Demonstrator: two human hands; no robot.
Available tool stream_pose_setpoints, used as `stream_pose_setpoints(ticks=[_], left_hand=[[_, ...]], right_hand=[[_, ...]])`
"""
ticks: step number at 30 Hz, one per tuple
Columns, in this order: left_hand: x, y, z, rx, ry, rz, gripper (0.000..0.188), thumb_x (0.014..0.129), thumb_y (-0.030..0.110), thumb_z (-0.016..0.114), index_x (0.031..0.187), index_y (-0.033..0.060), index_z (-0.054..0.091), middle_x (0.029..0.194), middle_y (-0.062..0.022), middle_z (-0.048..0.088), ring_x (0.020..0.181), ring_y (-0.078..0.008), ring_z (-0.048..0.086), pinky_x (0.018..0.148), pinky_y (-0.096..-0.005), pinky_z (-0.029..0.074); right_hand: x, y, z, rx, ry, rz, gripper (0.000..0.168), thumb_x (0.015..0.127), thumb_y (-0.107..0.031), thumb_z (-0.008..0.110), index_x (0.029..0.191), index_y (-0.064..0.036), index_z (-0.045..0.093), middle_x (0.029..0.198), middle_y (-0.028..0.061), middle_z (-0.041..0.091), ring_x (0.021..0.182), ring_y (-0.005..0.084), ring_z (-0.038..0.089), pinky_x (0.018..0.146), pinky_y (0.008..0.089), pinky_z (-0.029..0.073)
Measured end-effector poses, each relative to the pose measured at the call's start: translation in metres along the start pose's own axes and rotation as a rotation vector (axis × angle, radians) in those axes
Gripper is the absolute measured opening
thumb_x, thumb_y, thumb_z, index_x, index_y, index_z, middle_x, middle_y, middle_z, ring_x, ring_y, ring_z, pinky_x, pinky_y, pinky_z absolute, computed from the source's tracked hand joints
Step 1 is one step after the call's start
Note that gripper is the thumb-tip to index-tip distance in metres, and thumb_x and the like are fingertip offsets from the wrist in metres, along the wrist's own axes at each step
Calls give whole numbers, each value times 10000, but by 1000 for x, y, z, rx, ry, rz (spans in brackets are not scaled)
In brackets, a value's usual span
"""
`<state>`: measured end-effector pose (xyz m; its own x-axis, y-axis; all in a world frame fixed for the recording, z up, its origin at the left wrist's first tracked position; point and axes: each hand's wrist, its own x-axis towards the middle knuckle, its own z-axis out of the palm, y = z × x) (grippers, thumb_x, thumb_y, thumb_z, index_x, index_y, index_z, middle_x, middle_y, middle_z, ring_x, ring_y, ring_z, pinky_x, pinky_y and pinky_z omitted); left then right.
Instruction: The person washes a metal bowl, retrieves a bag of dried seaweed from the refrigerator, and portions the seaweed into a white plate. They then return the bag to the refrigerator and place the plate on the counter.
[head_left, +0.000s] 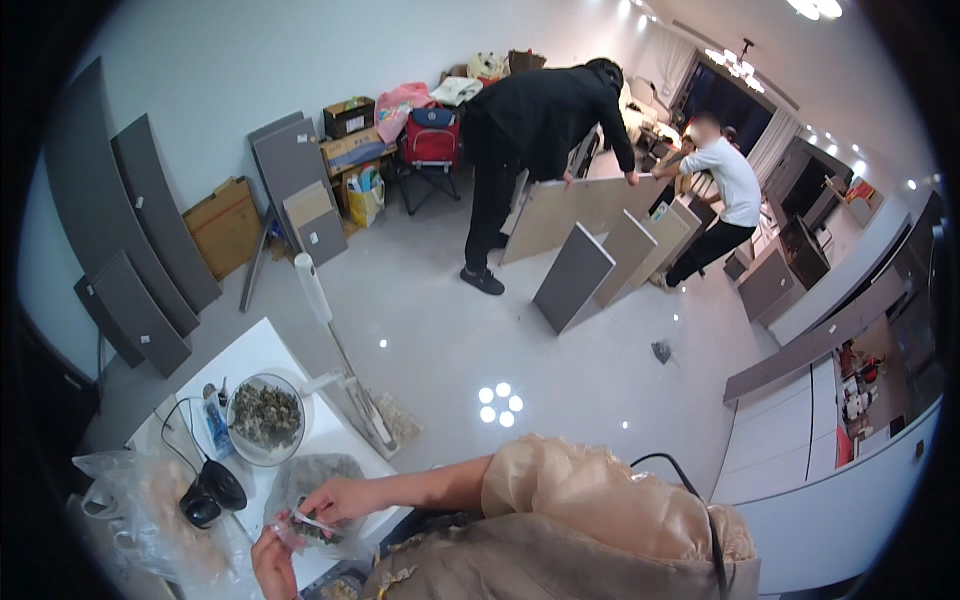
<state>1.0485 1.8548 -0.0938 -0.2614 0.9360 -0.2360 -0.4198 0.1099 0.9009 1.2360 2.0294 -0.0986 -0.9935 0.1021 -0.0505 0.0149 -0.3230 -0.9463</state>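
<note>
My right hand (341, 499) reaches in from the right, its fingers pinched at a small clear plastic bag (319, 531) that holds dark plant-like bits. A thin pale strip shows at its fingertips; I cannot tell if it belongs to the bag. At the lower edge, my left hand (274, 559) grips the other side of this bag. Just beyond the hands a translucent container or bag (311, 472) rests on the white table (259, 349). Behind it stands a round clear bowl (301, 427) of dark green-brown dried plant matter (264, 415).
A black device (214, 495), a blue-and-white packet (217, 429) and a crumpled plastic bag (161, 517) share the tabletop. A white-handled stick appliance (313, 289) stands beside it. Two people (547, 112) (727, 184) hold a large board (577, 214); grey panels (124, 202) lean against the wall.
</note>
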Motion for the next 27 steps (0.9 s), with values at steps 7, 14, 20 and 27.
stream_pose_setpoints(ticks=[7, 14, 20, 27], left_hand=[[23, -14, 45, 121, 181, 87, 259, 837, 90, 590, 1058, -44, 577, 1028, -90, 609, 774, -135, 588, 643, -221, 472], [35, -26, 49, 261, 80, 18, 209, 851, 176, 616, 907, -25, 627, 801, -55, 621, 710, -121, 574, 630, -250, 455], [43, -25, 78, 244, 133, -27, 148, 817, 69, 600, 915, -40, 622, 794, -63, 625, 685, -113, 574, 617, -243, 460], [39, -49, 64, 575, 340, 250, 195, 766, -84, 521, 931, -51, 620, 861, -74, 621, 768, -138, 580, 685, -250, 473]], right_hand=[[3, -8, 3, -98, 110, 25, 154, 794, -127, 586, 865, 3, 626, 643, 21, 598, 563, 77, 542, 516, 248, 436], [-6, -7, 10, -145, 133, 57, 233, 792, -218, 637, 755, 9, 603, 598, 37, 582, 540, 101, 526, 510, 260, 420], [-12, 28, -1, -386, 181, -34, 227, 773, -206, 641, 716, 9, 599, 603, 60, 566, 556, 126, 497, 547, 288, 403], [-13, 21, -4, -461, 451, -119, 141, 781, -131, 605, 790, 10, 608, 718, 125, 605, 641, 189, 563, 623, 321, 445]])
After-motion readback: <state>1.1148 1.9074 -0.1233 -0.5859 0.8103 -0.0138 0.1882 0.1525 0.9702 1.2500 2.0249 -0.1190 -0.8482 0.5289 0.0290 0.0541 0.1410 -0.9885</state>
